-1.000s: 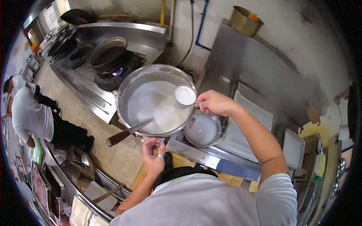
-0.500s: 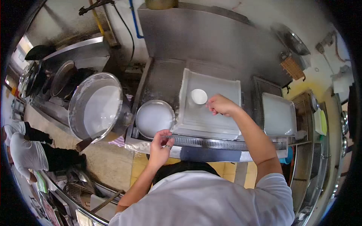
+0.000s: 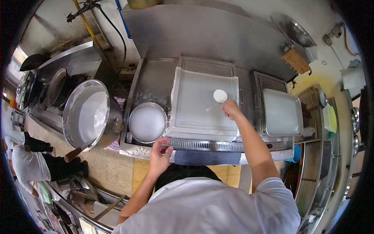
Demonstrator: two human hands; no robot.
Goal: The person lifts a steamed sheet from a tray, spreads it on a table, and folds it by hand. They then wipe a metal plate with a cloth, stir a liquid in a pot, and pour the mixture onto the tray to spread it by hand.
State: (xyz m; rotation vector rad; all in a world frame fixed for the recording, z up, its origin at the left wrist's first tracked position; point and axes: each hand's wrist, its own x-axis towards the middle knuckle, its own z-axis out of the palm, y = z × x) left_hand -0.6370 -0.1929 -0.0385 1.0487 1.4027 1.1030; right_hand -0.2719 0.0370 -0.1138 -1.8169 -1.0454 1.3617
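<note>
My right hand (image 3: 232, 110) is closed around the handle of a small round ladle (image 3: 220, 96), whose bowl looks white inside. The ladle is over the right part of a large square cloth-lined tray (image 3: 194, 97) with a pale, smooth surface. A small white streak shows on that surface, left of the ladle. My left hand (image 3: 159, 158), with a ring on one finger, hovers by the counter's front edge, its fingers apart and nothing in them. Just beyond it sits a round metal pan (image 3: 148, 123) of whitish liquid.
A big metal pot (image 3: 86, 115) of white liquid, with a wooden handle (image 3: 74, 155) at its rim, stands left. A rectangular metal tray (image 3: 283, 113) lies right. A slotted grate (image 3: 218, 145) runs along the front. Other people (image 3: 31, 162) stand far left.
My right hand has carried the ladle rightward across the square tray. A white streak now shows behind it. My left hand's fingers have spread a little, and the whole view has shifted.
</note>
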